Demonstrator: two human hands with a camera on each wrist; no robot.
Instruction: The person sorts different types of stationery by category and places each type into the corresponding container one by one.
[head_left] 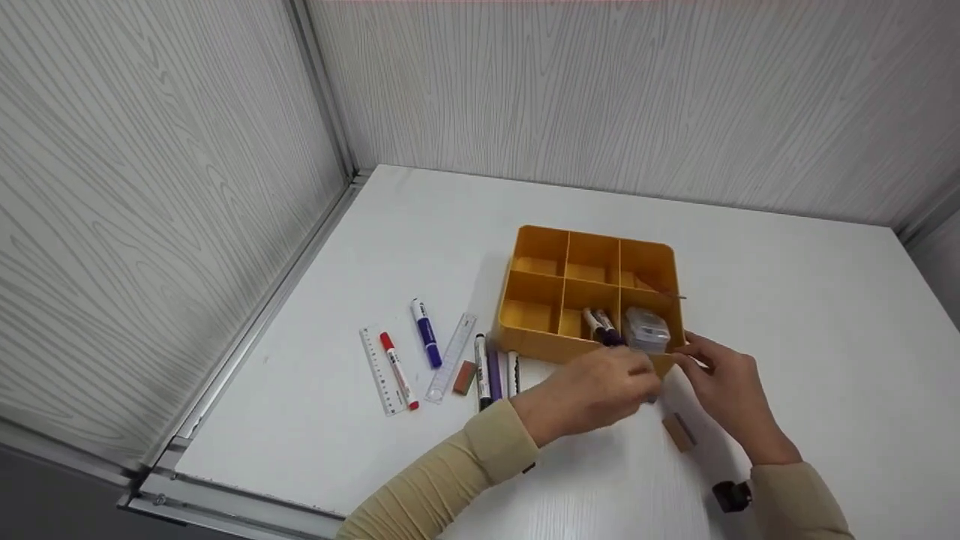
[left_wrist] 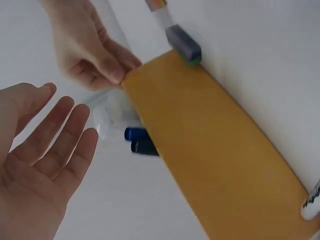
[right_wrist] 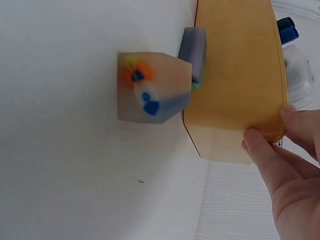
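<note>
A yellow six-compartment organizer box (head_left: 577, 345) stands on the white table. At its front right corner my right hand (head_left: 724, 386) pinches the rim between thumb and fingers. My left hand (head_left: 592, 386) hovers by the box's front side; the left wrist view shows its fingers (left_wrist: 60, 140) spread and holding nothing. Two markers (head_left: 600, 324) lean in the front middle compartment. Beside them a clear plastic case (head_left: 646, 330) sits in the front right compartment. Against the box's front wall lies a small dark block with a green edge (right_wrist: 194, 55).
A brownish block with orange and blue print (right_wrist: 150, 87) lies in front of the box. Left of the box are a blue marker (head_left: 426, 334), a red marker (head_left: 399, 371), two clear rulers (head_left: 454, 356), a reddish eraser (head_left: 464, 377) and several pens (head_left: 483, 367). Walls border the table.
</note>
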